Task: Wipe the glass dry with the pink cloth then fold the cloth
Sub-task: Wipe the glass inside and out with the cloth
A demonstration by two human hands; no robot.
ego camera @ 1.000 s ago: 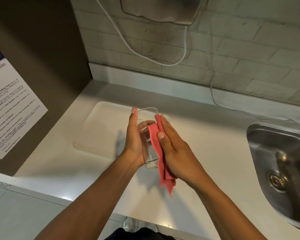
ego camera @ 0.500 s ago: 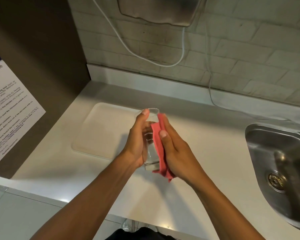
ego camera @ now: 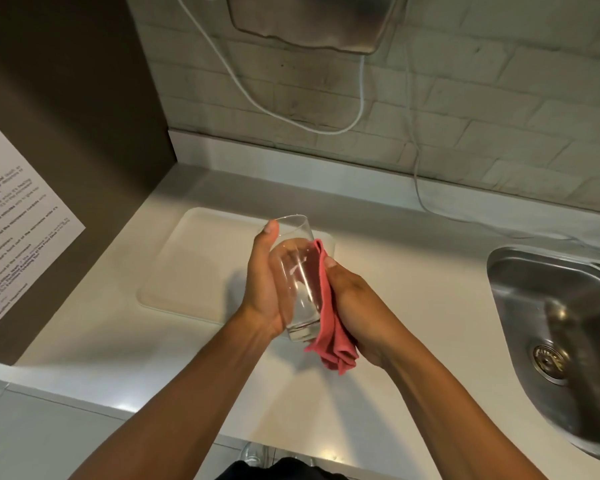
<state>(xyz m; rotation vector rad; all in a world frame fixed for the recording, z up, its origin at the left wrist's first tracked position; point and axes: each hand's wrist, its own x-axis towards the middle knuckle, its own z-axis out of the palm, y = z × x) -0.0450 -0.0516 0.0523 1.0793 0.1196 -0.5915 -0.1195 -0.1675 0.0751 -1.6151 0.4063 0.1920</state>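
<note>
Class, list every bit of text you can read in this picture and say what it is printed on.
"use": end of a heading on the white notice on the brown wall at left.
Body lines of that notice: too small and blurred to read.
Glass, pink cloth, sink: no lettering visible.

Open white counter [ego camera: 413,306] between the hands and the sink [ego camera: 561,327] at right; also bare along the near edge, left of the forearms. Blocked at left by the brown side panel [ego camera: 66,133] carrying a printed notice [ego camera: 18,237]. Closed off behind by the brick wall [ego camera: 499,116], with a metal unit [ego camera: 309,22] overhead and a white cable [ego camera: 418,188] trailing down onto the back of the counter. Shallow white tray [ego camera: 194,271] low on the counter, just beyond the left hand [ego camera: 264,289]. Middle taken up by glass [ego camera: 297,282], pink cloth [ego camera: 329,323] and right hand [ego camera: 357,306], pressed together above the surface.
</note>
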